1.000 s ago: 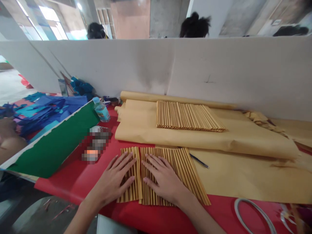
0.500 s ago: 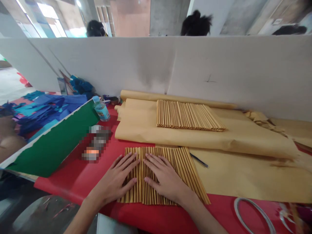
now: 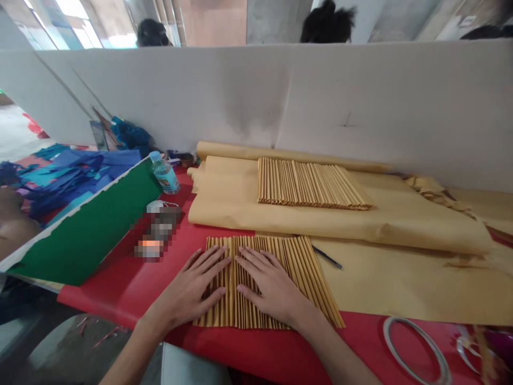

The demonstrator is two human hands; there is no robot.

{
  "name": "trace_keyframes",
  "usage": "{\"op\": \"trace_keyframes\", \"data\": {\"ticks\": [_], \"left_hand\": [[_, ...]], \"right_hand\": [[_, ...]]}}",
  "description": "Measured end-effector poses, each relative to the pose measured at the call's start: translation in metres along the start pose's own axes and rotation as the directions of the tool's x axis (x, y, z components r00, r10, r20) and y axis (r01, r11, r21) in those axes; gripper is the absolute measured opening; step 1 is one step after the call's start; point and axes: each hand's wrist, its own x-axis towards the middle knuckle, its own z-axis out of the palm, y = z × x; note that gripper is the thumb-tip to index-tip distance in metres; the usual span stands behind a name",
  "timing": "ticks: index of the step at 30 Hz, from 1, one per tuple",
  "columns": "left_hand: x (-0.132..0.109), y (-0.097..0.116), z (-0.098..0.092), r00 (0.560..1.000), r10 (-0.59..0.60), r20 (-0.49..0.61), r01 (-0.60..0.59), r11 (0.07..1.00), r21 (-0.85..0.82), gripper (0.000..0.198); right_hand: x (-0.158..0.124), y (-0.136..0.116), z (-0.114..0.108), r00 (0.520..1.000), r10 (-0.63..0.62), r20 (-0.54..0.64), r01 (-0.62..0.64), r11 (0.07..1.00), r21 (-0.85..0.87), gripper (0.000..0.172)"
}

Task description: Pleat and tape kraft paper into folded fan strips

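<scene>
A sheet of pleated brown paper (image 3: 296, 267) lies on the red table covering near its front edge. My left hand (image 3: 196, 289) rests flat on the left part of its folds, fingers spread. Just to the right, my right hand (image 3: 266, 286) presses on the middle folds, also with fingers stretched out. A narrow strip of pleats shows between the two hands; the folds under the palms are hidden. Toward the right the pleats fan wider. Behind lies a second pleated paper (image 3: 312, 184), on top of larger brown paper (image 3: 224, 214).
A slim dark tool (image 3: 327, 258) lies right of the pleats. A green board (image 3: 96, 230) stands at left, beside a plastic bottle (image 3: 165, 174). Blue material (image 3: 80, 171) is piled beyond it. A pale ring (image 3: 417, 347) lies at front right. A white partition (image 3: 180, 96) closes the back.
The whole view has shifted slightly upward. Both hands keep nearly the same place on the pleated paper, and its folds look unchanged.
</scene>
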Motion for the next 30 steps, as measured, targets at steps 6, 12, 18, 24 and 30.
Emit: {"op": "trace_keyframes", "data": {"ticks": [6,12,18,24,30], "left_hand": [[0.000,0.001,0.003,0.999,0.005,-0.034,-0.005,1.000,-0.013,0.065],[-0.002,-0.001,0.009,0.998,-0.003,-0.060,0.003,1.000,0.005,0.064],[-0.002,-0.002,0.014,0.993,0.005,-0.118,-0.004,1.000,0.011,0.064],[-0.002,-0.005,0.017,0.991,-0.003,-0.135,0.003,1.000,-0.005,0.064],[-0.002,-0.004,0.016,0.992,0.002,-0.124,0.001,1.000,0.029,0.064]], "right_hand": [[0.000,-0.001,0.001,1.000,0.005,0.008,-0.005,1.000,0.007,0.063],[-0.005,0.001,-0.015,0.991,-0.014,-0.134,0.015,1.000,0.003,0.058],[-0.077,0.042,-0.022,0.612,0.452,-0.649,-0.484,0.863,0.145,0.049],[-0.119,0.049,0.021,0.583,0.496,-0.644,-0.592,0.802,0.081,0.053],[-0.107,0.022,0.029,0.532,0.599,-0.599,-0.504,0.792,0.345,0.040]]}}
